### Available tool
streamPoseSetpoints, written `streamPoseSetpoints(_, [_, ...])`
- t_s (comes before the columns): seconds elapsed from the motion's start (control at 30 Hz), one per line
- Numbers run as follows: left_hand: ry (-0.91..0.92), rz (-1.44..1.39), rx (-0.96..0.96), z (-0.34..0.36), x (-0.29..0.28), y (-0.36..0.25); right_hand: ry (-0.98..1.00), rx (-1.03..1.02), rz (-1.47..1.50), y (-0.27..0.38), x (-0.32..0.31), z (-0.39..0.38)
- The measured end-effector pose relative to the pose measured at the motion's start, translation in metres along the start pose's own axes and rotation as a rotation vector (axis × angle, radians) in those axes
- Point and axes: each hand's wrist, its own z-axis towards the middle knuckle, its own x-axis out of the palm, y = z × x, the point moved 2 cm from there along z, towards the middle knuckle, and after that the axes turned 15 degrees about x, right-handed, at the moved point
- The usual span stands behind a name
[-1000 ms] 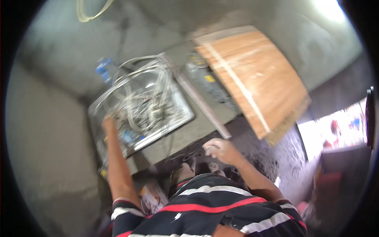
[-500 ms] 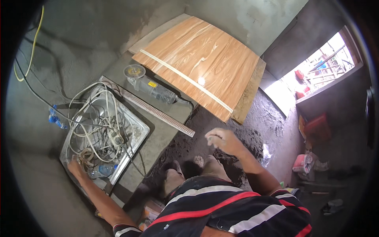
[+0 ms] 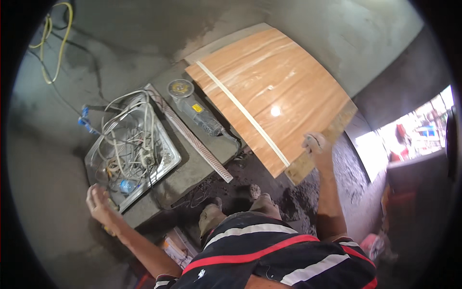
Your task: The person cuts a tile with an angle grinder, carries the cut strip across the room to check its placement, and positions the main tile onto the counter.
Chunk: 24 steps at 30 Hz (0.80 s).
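My left hand (image 3: 98,200) hangs, fingers stretched out, beside the near corner of the metal sink (image 3: 168,161); I see nothing in it. Tangled pale cables (image 3: 147,123) and a clear bottle with a blue label (image 3: 127,186) lie in the sink. My right hand (image 3: 315,143) is over the right edge of a glossy wood-grain panel (image 3: 264,86), its fingers curled together; whether they hold something small is hidden. A pale narrow strip (image 3: 240,111) crosses the panel. An angle grinder (image 3: 199,113) rests on the slab, parallel to a ridged narrow strip (image 3: 192,139).
Another board (image 3: 301,168) sticks out under the panel's right edge. A yellow cable (image 3: 65,36) hangs on the left wall. The slab (image 3: 178,180) ends above a rough dark floor (image 3: 293,200). A bright opening (image 3: 418,130) is at the right, with a red object (image 3: 402,197) below it.
My right hand has moved right and forward, from near the ridged strip's end to the panel's edge. My left hand has drawn out from the sink's corner. The view has shifted.
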Motion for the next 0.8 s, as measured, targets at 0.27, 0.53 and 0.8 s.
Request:
streamPoseSetpoints(0.27, [0.447,-0.038,-0.221,-0.125,0.117,-0.067,0.286,0.128,0.361,0.005,0.018,0.064])
streamPoseSetpoints(0.53, [0.751,0.014,-0.494,-0.152,0.309,0.014,0.657,0.135,0.162,0.036,0.110,0.068])
streamPoseSetpoints(0.8, [0.741,0.140,-0.362,-0.136,0.401,0.079,0.662,-0.139,-0.246,0.050,0.189,0.067])
